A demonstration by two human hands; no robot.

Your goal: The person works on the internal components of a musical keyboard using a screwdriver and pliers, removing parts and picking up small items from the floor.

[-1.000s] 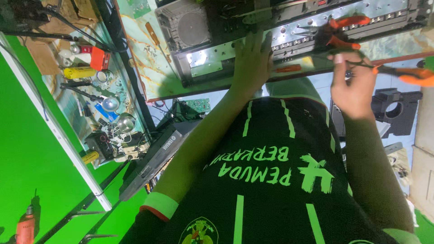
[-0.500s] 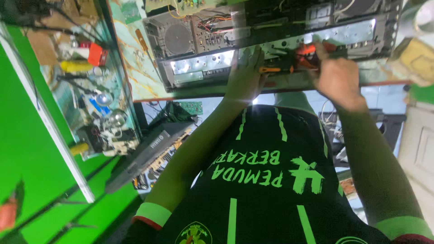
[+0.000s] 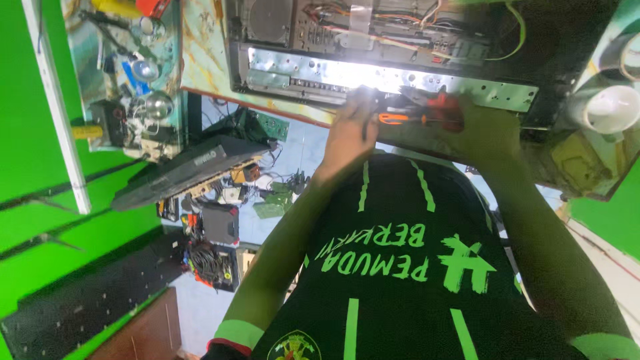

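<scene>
Green walls ring a cluttered worktop (image 3: 200, 60) carrying an opened electronics chassis (image 3: 373, 73). Left hand (image 3: 350, 133) presses its lit metal edge, fingers spread; right hand (image 3: 483, 130) clasps an orange-handled screwdriver (image 3: 417, 118). Judging so, a screw is being worked; steady alignment comes next.

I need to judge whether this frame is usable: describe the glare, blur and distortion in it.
Head view: a hard white glare blows out the metal chassis strip just above the left hand; the right hand, holding an orange-handled tool, is slightly soft with motion blur; the white cup and workbench edge bend with wide-angle distortion; green walls look flat and oversaturated.
</scene>
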